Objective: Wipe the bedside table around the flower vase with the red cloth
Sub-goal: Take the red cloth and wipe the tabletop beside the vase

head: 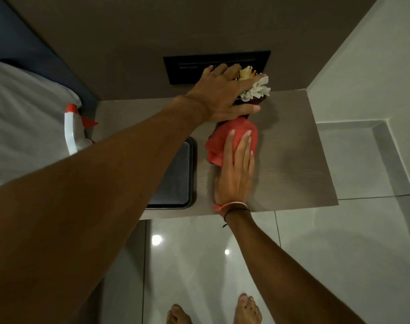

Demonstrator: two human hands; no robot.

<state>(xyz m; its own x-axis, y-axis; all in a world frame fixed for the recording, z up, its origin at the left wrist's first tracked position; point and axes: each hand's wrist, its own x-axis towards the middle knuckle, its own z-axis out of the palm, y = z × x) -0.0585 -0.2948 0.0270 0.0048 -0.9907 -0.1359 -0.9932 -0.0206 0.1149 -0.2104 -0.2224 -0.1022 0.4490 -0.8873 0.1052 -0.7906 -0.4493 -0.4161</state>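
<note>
The flower vase (257,99), dark with white and yellow flowers, stands at the back of the wooden bedside table (292,155). My left hand (222,94) is wrapped around the vase and the flowers, covering most of the vase. Just in front of the vase lies the red cloth (225,141), bunched on the tabletop. My right hand (236,169) lies flat on the cloth with fingers straight, pressing it to the wood.
A dark tray (192,174) sits on the table's left part. A white spray bottle with a red trigger (75,127) lies on the bed (24,118) at left. A black wall panel (187,66) is behind the vase. Glossy floor tiles and my bare feet (246,309) are below.
</note>
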